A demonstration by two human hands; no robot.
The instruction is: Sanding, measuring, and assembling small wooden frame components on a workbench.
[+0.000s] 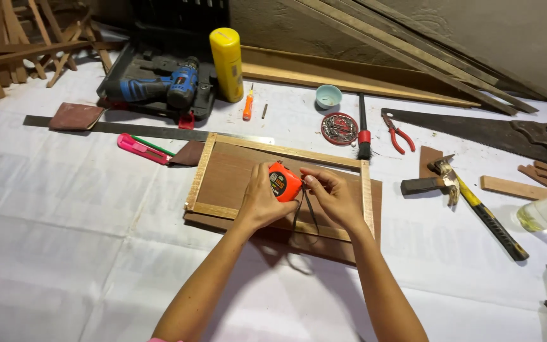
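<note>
**A:** Head view, from the left: what's out on the bench (64,209)?

**B:** Far left, a piece of brown sandpaper (76,116) lies on a long steel ruler (147,130), with a pink utility knife (142,149) just below it. Behind those sits a blue cordless drill (159,85) in its open case, beside an upright yellow can (226,63).

**A:** And the hands?

**B:** Both are over the wooden frame (280,183), which lies on a brown board in the middle of the bench. The left hand (262,201) is curled around an orange tape measure (284,182), gripping the case from the left. The right hand (335,197) is pinched at the case's right edge, thumb and forefinger closed near where the blade comes out; I cannot tell whether the tip is actually caught between them. A dark wrist strap hangs down from the case.

**A:** How would one handle that well?

**B:** My judgement: keep the case steady against the frame's rail with the left hand, draw the blade out straight and flat along the wood, and hook the tip squarely on the edge so the reading isn't skewed.

**A:** Further right?

**B:** A round tin of nails (339,128), a black brush (363,130), red pliers (397,133), a claw hammer (476,206) and a handsaw (489,133).
</note>
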